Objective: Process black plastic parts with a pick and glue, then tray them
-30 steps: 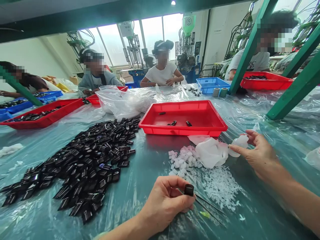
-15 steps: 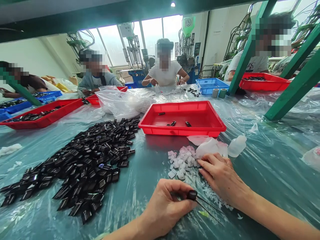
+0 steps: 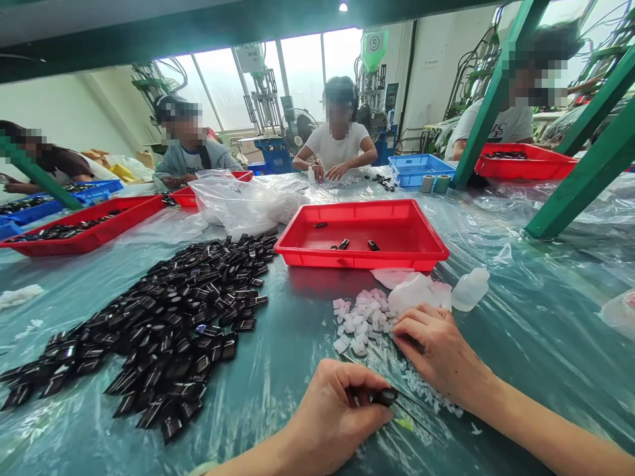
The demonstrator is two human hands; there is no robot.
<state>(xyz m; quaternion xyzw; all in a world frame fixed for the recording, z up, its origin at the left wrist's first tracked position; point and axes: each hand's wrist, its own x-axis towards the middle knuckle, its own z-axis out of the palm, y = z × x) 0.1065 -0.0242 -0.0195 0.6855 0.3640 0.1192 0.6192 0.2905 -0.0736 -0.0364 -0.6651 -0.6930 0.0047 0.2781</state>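
My left hand (image 3: 330,416) pinches a small glossy black plastic piece (image 3: 385,396) between thumb and fingers, low in the middle of the view. Thin dark prongs, like tweezers (image 3: 421,410), stick out past that piece; whether the hand grips them or they lie on the table, I cannot tell. My right hand (image 3: 441,350) has its fingers bent together over the edge of a heap of small white and pinkish pieces (image 3: 362,320). Its fingertips are partly hidden, and what they hold is not visible. A white, pink-stained wad (image 3: 414,294) lies just beyond them.
Left of my hands spreads a big heap of black pieces (image 3: 173,317). A red tray (image 3: 362,258) with several black pieces stands ahead, a translucent bottle (image 3: 470,289) right of the wad. Green posts (image 3: 580,172) rise at right. Several people sit around the table.
My right hand's fingers have curled in more closely at the heap. The black piece in my left hand has tilted and moved slightly down. Across the table, a person has leaned and brought both hands together.
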